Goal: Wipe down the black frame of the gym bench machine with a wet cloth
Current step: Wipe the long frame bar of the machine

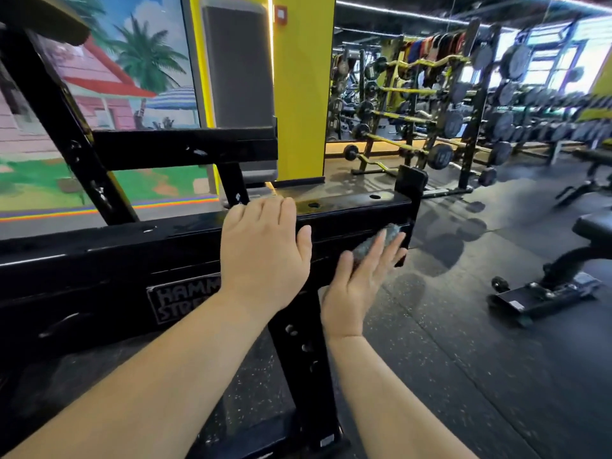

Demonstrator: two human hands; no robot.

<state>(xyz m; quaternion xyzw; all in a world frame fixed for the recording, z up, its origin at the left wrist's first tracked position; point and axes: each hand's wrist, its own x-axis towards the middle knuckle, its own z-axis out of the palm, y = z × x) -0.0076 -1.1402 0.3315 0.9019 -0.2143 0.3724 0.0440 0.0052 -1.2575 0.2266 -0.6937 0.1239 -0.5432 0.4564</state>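
Note:
The black frame (116, 256) of the bench machine runs across the middle of the view, with a thick horizontal beam, a slanted post on the left and a leg going down to the floor. My left hand (265, 253) rests flat on top of the beam, fingers straight. To its right, my right hand (361, 279) presses a small grey cloth (377, 241) against the beam's front face near its right end, fingers extended over the cloth. A white label on the beam is partly covered by my left wrist.
A painted mural wall and a yellow pillar (303, 87) stand behind the machine. A barbell rack (414, 107) and dumbbell racks (536, 117) fill the right background. An adjustable bench with wheels (556, 279) stands on the speckled rubber floor at the right.

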